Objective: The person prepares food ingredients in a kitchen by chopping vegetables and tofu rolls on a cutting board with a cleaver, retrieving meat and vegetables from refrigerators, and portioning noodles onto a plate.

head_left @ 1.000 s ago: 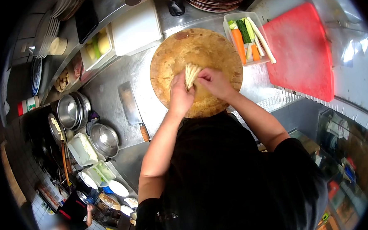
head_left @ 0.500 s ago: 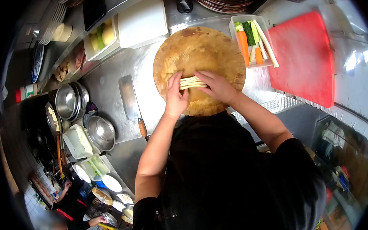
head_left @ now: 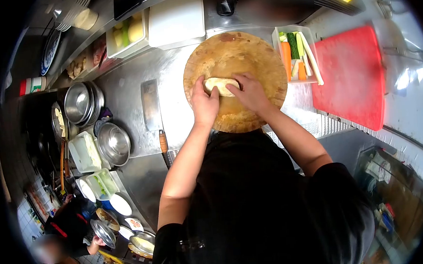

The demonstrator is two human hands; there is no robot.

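Observation:
On the round wooden chopping block (head_left: pixel 231 54) lies a pale, oblong bundle (head_left: pixel 222 86), which looks like dough or strips pressed together. My left hand (head_left: pixel 205 101) grips its left end, with the thumb on the near side. The right end is held by my right hand (head_left: pixel 251 92), whose thumb presses over the front of it. Left of the block, a cleaver (head_left: pixel 151 104) with a wooden handle rests on the steel counter.
A tub of cut vegetables (head_left: pixel 285 75) and a red board (head_left: pixel 349 77) stand to the right. Steel bowls (head_left: pixel 113 144) are at the left. Another person (head_left: pixel 65 223) holds a metal lid (head_left: pixel 103 233) at the lower left.
The separate strips have become one compact bundle lying crosswise between my hands. My hands have closed in on its two ends. The other person's lid has moved left, and the view has shifted slightly.

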